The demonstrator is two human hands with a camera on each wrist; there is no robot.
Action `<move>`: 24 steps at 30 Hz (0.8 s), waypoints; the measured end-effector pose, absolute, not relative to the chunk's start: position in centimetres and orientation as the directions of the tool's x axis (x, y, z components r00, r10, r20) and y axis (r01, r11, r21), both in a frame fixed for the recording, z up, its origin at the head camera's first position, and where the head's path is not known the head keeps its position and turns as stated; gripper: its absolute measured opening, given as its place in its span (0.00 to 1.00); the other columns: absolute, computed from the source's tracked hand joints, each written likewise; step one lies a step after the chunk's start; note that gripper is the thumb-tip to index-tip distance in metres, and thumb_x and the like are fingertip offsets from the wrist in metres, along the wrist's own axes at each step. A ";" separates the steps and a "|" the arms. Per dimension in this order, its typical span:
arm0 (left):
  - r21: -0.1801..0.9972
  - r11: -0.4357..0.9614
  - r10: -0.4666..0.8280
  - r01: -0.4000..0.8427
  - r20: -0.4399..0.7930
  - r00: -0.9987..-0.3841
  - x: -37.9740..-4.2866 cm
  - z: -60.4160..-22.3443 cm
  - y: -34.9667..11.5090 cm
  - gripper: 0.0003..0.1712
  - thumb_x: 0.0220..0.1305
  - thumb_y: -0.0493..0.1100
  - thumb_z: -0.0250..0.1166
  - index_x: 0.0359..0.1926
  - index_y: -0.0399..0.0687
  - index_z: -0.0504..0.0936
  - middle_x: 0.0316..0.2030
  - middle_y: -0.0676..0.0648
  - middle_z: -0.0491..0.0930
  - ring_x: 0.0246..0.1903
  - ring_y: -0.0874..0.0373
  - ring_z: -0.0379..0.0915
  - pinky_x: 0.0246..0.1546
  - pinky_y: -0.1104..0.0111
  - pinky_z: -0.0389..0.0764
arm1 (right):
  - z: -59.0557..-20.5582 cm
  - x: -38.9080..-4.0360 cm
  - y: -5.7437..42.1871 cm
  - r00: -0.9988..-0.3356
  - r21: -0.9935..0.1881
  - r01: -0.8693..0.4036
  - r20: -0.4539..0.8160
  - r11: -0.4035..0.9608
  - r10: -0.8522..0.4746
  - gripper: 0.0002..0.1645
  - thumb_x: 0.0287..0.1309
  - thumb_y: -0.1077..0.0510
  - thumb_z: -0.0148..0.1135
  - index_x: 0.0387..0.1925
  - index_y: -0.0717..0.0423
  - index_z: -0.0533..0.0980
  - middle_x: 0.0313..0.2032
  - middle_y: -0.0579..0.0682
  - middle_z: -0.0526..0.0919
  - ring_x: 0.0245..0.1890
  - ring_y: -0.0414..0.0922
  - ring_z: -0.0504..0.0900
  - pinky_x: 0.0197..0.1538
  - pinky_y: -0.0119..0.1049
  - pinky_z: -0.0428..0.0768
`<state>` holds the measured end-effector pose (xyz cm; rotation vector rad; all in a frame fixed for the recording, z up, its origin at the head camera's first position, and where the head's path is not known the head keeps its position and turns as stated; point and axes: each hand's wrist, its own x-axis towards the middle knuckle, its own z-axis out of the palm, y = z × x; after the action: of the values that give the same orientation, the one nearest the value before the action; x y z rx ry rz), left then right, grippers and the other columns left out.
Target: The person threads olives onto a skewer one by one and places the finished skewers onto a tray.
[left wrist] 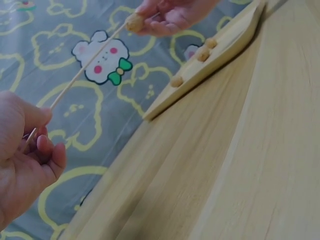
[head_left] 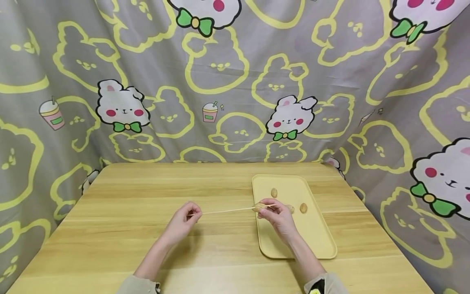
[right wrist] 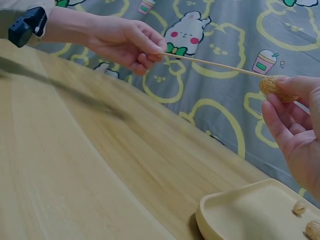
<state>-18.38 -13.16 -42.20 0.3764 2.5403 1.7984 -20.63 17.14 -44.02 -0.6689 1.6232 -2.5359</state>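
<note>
My left hand (head_left: 182, 220) pinches one end of a thin bamboo skewer (head_left: 227, 211), raised over the middle of the table. The skewer runs nearly level across to my right hand (head_left: 282, 221). There, thumb and fingers pinch a wrinkled tan-brown meatball (right wrist: 270, 86) threaded near the skewer's far end. In the head view the skewer's tip shows past the meatball, between the fingers. Below the right hand lies a yellow tray (head_left: 312, 241). On it rest three more meatballs: one at the back (head_left: 274, 192), one at the right (head_left: 303, 208), and one partly hidden behind the fingers (head_left: 291, 208).
The light wooden table (head_left: 128, 204) carries the tray on its right side. A grey curtain (head_left: 235, 134) with rabbit and bear prints hangs behind the table and along both sides. A dark device (right wrist: 27, 26) is strapped at the left wrist.
</note>
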 end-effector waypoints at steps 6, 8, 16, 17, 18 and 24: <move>0.920 0.325 0.199 0.219 0.160 -0.967 -18.5 -42.5 -13.0 0.04 0.66 0.35 0.55 0.34 0.38 0.72 0.31 0.47 0.67 0.32 0.56 0.64 0.32 0.70 0.69 | -43.9 -20.5 16.4 -0.909 -0.881 -0.154 0.303 -0.447 -0.286 0.18 0.55 0.77 0.52 0.39 0.55 0.77 0.35 0.48 0.81 0.32 0.40 0.80 0.41 0.31 0.79; 0.919 0.323 0.198 0.228 0.170 -0.965 -18.5 -42.5 -12.8 0.03 0.66 0.35 0.55 0.34 0.39 0.72 0.31 0.47 0.67 0.32 0.56 0.64 0.32 0.70 0.70 | -43.8 -20.5 16.3 -0.909 -0.879 -0.142 0.298 -0.454 -0.292 0.18 0.54 0.77 0.53 0.40 0.55 0.77 0.34 0.49 0.81 0.32 0.40 0.80 0.40 0.31 0.79; 0.922 0.312 0.211 0.231 0.170 -0.963 -18.3 -42.2 -12.2 0.04 0.66 0.34 0.55 0.34 0.38 0.71 0.30 0.48 0.67 0.31 0.56 0.63 0.31 0.71 0.69 | -43.9 -20.3 16.1 -0.903 -0.869 -0.128 0.301 -0.478 -0.305 0.17 0.54 0.77 0.53 0.39 0.56 0.77 0.34 0.49 0.81 0.31 0.40 0.80 0.39 0.31 0.79; 0.922 0.311 0.216 0.231 0.168 -0.962 -18.2 -42.1 -12.1 0.04 0.66 0.35 0.55 0.34 0.38 0.71 0.30 0.48 0.67 0.31 0.56 0.63 0.30 0.71 0.69 | -43.9 -20.3 16.0 -0.903 -0.869 -0.129 0.302 -0.477 -0.306 0.17 0.54 0.77 0.53 0.39 0.56 0.77 0.34 0.49 0.81 0.31 0.40 0.81 0.39 0.31 0.79; 0.922 0.311 0.220 0.230 0.165 -0.961 -18.2 -42.1 -12.0 0.03 0.66 0.34 0.55 0.34 0.38 0.71 0.30 0.48 0.67 0.31 0.57 0.63 0.30 0.71 0.68 | -43.9 -20.3 15.9 -0.901 -0.870 -0.131 0.304 -0.476 -0.309 0.18 0.54 0.77 0.52 0.39 0.56 0.77 0.34 0.49 0.81 0.31 0.40 0.81 0.39 0.31 0.79; 0.914 0.330 0.244 0.237 0.159 -0.957 -18.0 -42.0 -11.7 0.03 0.66 0.33 0.55 0.35 0.37 0.71 0.31 0.48 0.66 0.31 0.58 0.62 0.30 0.71 0.67 | -44.3 -20.1 15.3 -0.896 -0.871 -0.117 0.300 -0.477 -0.327 0.17 0.54 0.77 0.52 0.39 0.57 0.77 0.34 0.49 0.82 0.31 0.40 0.80 0.39 0.31 0.79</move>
<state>-18.00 -11.66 -42.02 0.4620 2.5567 1.7539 -20.14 15.31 -44.30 -0.6613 1.5329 -2.5104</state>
